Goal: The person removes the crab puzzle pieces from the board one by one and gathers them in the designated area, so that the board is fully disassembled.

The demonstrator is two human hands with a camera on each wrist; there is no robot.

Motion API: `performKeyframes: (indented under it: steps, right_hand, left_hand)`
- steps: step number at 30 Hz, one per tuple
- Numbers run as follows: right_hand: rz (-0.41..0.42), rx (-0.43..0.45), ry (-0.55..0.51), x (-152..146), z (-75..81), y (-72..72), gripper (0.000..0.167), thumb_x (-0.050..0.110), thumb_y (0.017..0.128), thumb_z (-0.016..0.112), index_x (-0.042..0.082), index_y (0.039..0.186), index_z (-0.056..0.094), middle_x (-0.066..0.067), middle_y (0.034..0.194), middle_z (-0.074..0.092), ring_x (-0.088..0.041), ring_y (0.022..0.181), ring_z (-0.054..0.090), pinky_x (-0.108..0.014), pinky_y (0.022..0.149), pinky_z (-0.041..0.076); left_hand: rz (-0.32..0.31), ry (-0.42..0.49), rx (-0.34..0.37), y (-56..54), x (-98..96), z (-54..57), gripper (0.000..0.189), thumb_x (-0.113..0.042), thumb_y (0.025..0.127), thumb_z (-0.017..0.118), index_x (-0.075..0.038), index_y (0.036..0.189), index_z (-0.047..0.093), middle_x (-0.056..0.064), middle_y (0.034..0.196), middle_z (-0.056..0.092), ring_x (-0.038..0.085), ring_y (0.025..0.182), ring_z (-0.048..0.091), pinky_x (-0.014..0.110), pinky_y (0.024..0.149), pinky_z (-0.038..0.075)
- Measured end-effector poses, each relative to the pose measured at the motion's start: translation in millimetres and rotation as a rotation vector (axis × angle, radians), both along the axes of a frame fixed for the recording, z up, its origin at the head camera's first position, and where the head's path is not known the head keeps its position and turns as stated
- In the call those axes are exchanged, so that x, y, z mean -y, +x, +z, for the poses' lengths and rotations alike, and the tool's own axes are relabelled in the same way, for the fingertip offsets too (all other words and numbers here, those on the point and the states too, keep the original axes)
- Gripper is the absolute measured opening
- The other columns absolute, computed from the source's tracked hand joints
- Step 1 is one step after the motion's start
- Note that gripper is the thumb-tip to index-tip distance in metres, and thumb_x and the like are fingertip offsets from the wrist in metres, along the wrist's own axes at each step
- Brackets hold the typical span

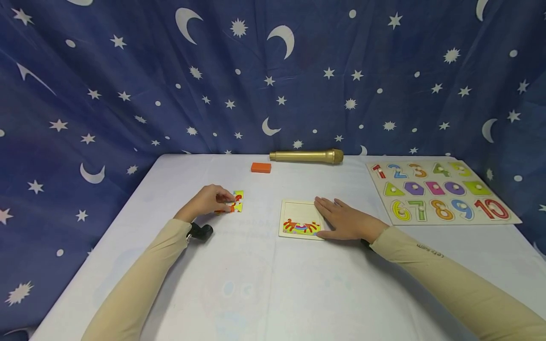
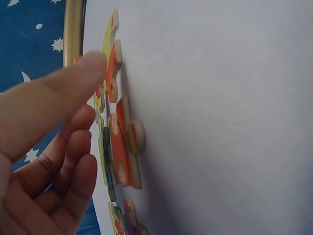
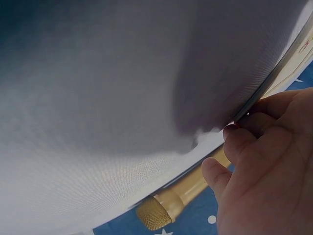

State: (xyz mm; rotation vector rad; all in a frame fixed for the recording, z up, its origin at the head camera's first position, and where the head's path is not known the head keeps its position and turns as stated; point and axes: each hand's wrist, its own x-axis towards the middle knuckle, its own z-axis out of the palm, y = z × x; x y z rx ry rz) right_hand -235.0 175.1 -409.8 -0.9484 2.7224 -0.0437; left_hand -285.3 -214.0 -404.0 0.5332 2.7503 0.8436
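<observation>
My left hand (image 1: 210, 200) reaches over a small group of jigsaw pieces (image 1: 239, 201), yellow with red-orange figures, and hides part of them. In the left wrist view, one fingertip touches or overlaps an orange piece (image 2: 113, 73); the other fingers curve loosely with nothing plainly between them. More orange pieces (image 2: 122, 152) lie close by, some seemingly overlapping. On the right, a pale square puzzle frame (image 1: 294, 208) lies flat, its lower part filled with a red-orange animal picture (image 1: 301, 226). My right hand (image 1: 345, 220) rests on that frame's right edge, fingers extended; its palm shows in the right wrist view.
A gold microphone (image 1: 304, 156) lies along the table's back edge, beside an orange block (image 1: 260, 167). At the right is a board of numbers and shapes (image 1: 443, 192) with knobs. A blue curtain (image 1: 239, 94) with moons and stars hangs behind the white table (image 1: 239, 284).
</observation>
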Motion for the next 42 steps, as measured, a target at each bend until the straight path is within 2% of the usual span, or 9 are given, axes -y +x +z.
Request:
performKeyframes:
  steps: [8,21,26,29,33,37,42]
  right_hand:
    - [-0.002,0.005,-0.007,0.0,0.8,0.7,0.089,0.058,0.089,0.049,0.0,0.149,0.018,-0.015,0.157,0.017,-0.03,0.145,0.018,-0.05,0.116,0.016]
    - [0.003,0.004,-0.008,0.0,1.3,1.2,0.089,0.058,0.089,0.049,0.0,0.149,0.017,-0.015,0.157,0.017,-0.029,0.145,0.017,-0.05,0.117,0.016]
    - [-0.002,0.007,-0.005,0.6,2.7,1.5,0.089,0.058,0.089,0.049,0.001,0.149,0.017,-0.015,0.157,0.017,-0.029,0.145,0.017,-0.05,0.117,0.016]
    - [-0.005,0.01,-0.002,0.9,2.4,1.2,0.089,0.058,0.089,0.049,0.001,0.149,0.017,-0.014,0.157,0.017,-0.029,0.145,0.017,-0.05,0.117,0.016]
    - [-0.009,0.014,0.004,0.8,1.7,0.8,0.089,0.059,0.089,0.049,0.001,0.149,0.017,-0.014,0.157,0.016,-0.028,0.146,0.016,-0.049,0.117,0.016]
    - [-0.011,0.019,0.012,0.7,2.2,0.4,0.091,0.06,0.088,0.048,0.001,0.149,0.016,-0.014,0.157,0.015,-0.029,0.146,0.016,-0.05,0.117,0.015]
    - [-0.014,0.028,0.006,0.6,1.2,-1.0,0.09,0.06,0.089,0.047,0.001,0.15,0.015,-0.013,0.158,0.014,-0.029,0.146,0.015,-0.05,0.117,0.014]
  left_hand:
    - [-0.041,-0.031,-0.037,-0.1,1.1,-2.3,0.03,-0.016,0.074,0.079,-0.004,0.101,0.072,0.01,0.1,0.07,0.02,0.089,0.061,0.036,0.082,0.05]
    - [-0.024,-0.047,-0.06,-0.4,0.8,-3.2,0.026,-0.016,0.075,0.078,-0.005,0.098,0.072,0.01,0.099,0.07,0.021,0.088,0.06,0.036,0.082,0.049]
    - [-0.022,-0.042,-0.051,0.2,0.6,-1.9,0.027,-0.015,0.075,0.078,-0.004,0.099,0.072,0.011,0.099,0.069,0.021,0.088,0.06,0.037,0.082,0.049]
    - [0.002,-0.042,-0.033,0.6,-1.2,1.1,0.029,-0.015,0.075,0.078,-0.005,0.101,0.071,0.01,0.1,0.068,0.021,0.089,0.058,0.036,0.083,0.049]
    - [0.012,-0.023,-0.031,0.3,-8.9,6.3,0.031,-0.015,0.077,0.077,-0.005,0.105,0.07,0.01,0.103,0.067,0.023,0.093,0.057,0.038,0.087,0.049]
    - [-0.057,0.013,-0.069,0.2,-23.3,11.1,0.035,-0.015,0.078,0.076,-0.003,0.109,0.069,0.013,0.104,0.067,0.025,0.094,0.059,0.04,0.089,0.05]
    - [-0.118,0.048,-0.058,3.9,-50.8,16.7,0.039,-0.016,0.076,0.077,-0.003,0.111,0.067,0.013,0.104,0.067,0.027,0.095,0.058,0.039,0.088,0.049]
